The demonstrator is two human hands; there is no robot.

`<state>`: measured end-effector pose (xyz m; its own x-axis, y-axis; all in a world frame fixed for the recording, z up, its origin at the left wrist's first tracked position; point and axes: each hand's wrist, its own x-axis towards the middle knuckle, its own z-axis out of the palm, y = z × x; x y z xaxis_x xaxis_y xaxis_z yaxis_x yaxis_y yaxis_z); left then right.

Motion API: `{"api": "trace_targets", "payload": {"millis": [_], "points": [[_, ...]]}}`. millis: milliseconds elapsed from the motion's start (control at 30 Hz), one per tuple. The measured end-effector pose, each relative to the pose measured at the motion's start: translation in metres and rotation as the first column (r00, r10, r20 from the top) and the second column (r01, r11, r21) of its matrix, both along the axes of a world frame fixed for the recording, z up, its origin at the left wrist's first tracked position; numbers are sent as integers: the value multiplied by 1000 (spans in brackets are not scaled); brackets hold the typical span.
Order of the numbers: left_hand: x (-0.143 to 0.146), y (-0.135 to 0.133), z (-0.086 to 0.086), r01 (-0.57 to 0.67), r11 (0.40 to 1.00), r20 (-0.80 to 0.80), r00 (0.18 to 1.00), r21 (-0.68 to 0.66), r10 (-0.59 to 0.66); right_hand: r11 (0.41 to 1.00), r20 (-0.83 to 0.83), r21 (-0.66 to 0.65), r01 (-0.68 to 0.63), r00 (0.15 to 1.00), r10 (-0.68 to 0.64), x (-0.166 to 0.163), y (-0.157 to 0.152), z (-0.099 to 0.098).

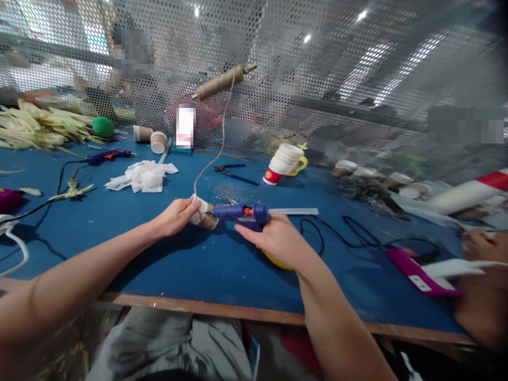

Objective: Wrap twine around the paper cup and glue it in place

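My left hand (177, 216) is closed on a small white paper cup (199, 216), tilted on its side, with brown twine wrapped round part of it. A strand of twine (223, 124) runs from the cup up to a spool (220, 83) on a stick at the mesh. In my right hand (278, 241) is a blue hot glue gun (242, 212), gripped by its handle, with a clear glue stick out of its back. The gun's nozzle meets the cup's side, touching or very near it. Something yellow (281, 262), mostly hidden, lies under my right hand.
Stacked paper cups (283, 161), pliers (238, 173), white crumpled material (145, 176) and a second glue gun (109, 155) lie on the blue table (178, 275). Purple power strip (420, 272) and black cable are at right, near another person's arm (482, 296). Perforated metal mesh (301, 69) stands behind.
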<state>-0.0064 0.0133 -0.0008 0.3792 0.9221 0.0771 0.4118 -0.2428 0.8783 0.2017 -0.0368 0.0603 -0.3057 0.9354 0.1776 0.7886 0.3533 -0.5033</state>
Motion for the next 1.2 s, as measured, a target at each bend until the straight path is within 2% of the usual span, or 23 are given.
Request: {"api": "trace_targets", "payload": {"millis": [233, 400, 600, 733, 900, 1033, 1200], "points": [[0, -1, -1, -2, 1000, 76, 997, -4, 2, 1000, 90, -28, -6, 996, 8, -1, -2, 0], [0, 0, -2, -19, 1000, 83, 996, 1, 19, 999, 72, -17, -46, 996, 48, 0, -2, -2], [0, 1, -3, -5, 1000, 96, 995, -12, 6, 999, 105, -9, -32, 994, 33, 0, -2, -3], [0, 1, -4, -8, 1000, 88, 996, -5, 9, 999, 92, -12, -49, 995, 50, 0, -1, -3], [0, 1, -3, -5, 1000, 32, 999, 7, 5, 1000, 67, 28, 6, 998, -8, 2, 1, -2], [-1, 1, -4, -1, 1000, 4, 1000, 26, 1, 998, 18, 69, 5, 1000, -6, 2, 3, -3], [-2, -1, -3, -5, 999, 11, 1000, 43, 4, 998, -14, 59, 28, 1000, -27, 1, 5, -1]]}}
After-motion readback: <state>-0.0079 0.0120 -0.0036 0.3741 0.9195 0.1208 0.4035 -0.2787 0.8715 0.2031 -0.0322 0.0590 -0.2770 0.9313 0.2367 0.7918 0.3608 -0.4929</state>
